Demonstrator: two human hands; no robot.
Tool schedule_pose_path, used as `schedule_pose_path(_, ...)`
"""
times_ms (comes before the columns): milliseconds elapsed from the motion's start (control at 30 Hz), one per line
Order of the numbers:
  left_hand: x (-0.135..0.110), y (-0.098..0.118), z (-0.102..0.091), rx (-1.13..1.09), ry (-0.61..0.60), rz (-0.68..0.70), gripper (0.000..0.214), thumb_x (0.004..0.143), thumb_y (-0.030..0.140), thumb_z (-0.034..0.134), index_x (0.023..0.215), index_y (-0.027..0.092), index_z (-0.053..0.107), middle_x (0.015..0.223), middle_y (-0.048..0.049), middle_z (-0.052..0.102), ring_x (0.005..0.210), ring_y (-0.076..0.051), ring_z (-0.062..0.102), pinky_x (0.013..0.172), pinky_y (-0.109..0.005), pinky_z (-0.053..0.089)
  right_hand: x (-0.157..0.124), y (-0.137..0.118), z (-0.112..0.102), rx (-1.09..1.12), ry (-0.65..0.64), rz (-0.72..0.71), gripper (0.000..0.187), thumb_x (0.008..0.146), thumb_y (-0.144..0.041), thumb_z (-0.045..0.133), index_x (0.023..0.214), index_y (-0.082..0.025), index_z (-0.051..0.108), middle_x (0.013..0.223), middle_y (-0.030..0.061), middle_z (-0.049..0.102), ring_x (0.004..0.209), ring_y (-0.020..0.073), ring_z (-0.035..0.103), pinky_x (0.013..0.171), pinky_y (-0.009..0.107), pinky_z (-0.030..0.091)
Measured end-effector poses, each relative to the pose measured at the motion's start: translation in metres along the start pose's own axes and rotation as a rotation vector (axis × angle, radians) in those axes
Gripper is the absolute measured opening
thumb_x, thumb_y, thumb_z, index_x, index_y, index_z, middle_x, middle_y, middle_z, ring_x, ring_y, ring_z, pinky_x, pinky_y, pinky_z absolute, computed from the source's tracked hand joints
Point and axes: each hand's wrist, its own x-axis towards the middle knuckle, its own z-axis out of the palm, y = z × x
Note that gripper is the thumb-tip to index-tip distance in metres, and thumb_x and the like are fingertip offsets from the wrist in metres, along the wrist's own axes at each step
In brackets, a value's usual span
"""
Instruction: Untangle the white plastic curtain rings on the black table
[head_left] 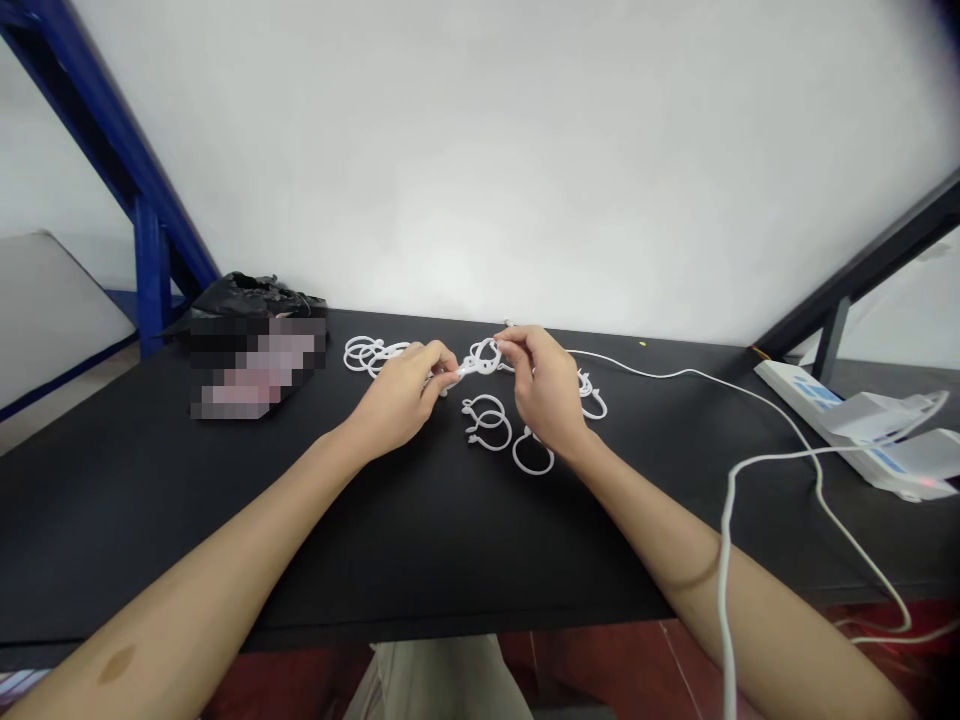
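My left hand [405, 395] is closed in a pinch on a white curtain ring [466, 368], held just above the black table. Close by on the right, the thumb and fingers of my right hand [544, 385] pinch another white ring [489, 355] that overlaps it. Whether the two are linked cannot be made out. Nearer to me lie a pair of overlapping rings [491, 424] with small eyelets and a single ring [533, 470]. More rings [365, 354] are heaped beyond my left hand, and a few others [595, 400] show partly behind my right.
The black table [420, 550] meets a white wall [465, 150]. A black plastic bag [259, 292] sits at the left, with a blurred patch before it. On the right are a white power strip [847, 430] with plugs and a white cable [727, 560] crossing my right forearm.
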Motion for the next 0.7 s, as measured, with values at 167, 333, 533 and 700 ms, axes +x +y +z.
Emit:
schedule_pose_path(167,0.001,0.003,-0.002,-0.118,-0.011,-0.069,0.009,0.095,0.025,0.050,0.087,0.022,0.054,0.080,0.0019,0.064,0.072,-0.015,0.058,0.071,-0.029,0.042,-0.001,0.003,0.002,0.042,-0.016,0.111,0.014,0.094,-0.022,0.048,0.091,-0.020,0.061,0.089,0.0044,0.070,0.079,0.0165,0.063,0.075,0.031,0.047)
schedule_pose_path(333,0.000,0.003,-0.001,-0.272,-0.014,-0.139,0.011,0.093,0.032,0.053,0.089,0.022,0.056,0.081,0.0017,0.064,0.075,-0.014,0.060,0.071,-0.029,0.044,0.005,0.006,-0.002,0.130,0.004,0.255,0.013,0.091,-0.021,0.050,0.084,-0.020,0.061,0.073,0.0005,0.066,0.066,0.0130,0.057,0.069,0.029,0.044)
schedule_pose_path(533,0.000,0.003,0.000,-0.441,-0.028,-0.168,0.021,0.091,0.037,0.057,0.106,0.024,0.061,0.095,-0.0007,0.067,0.083,-0.014,0.062,0.076,-0.028,0.047,0.004,0.004,0.001,0.204,0.066,0.321,0.013,0.092,-0.026,0.051,0.086,-0.020,0.061,0.073,-0.0004,0.065,0.066,0.0115,0.058,0.071,0.028,0.046)
schedule_pose_path(700,0.001,0.001,-0.003,-0.328,0.009,-0.229,0.023,0.092,0.041,0.052,0.100,0.023,0.066,0.073,0.0013,0.064,0.069,-0.015,0.061,0.069,-0.028,0.046,0.003,0.011,0.007,0.300,0.119,0.365,0.017,0.094,-0.033,0.050,0.092,-0.019,0.060,0.074,0.0001,0.065,0.065,0.0115,0.061,0.069,0.029,0.050)
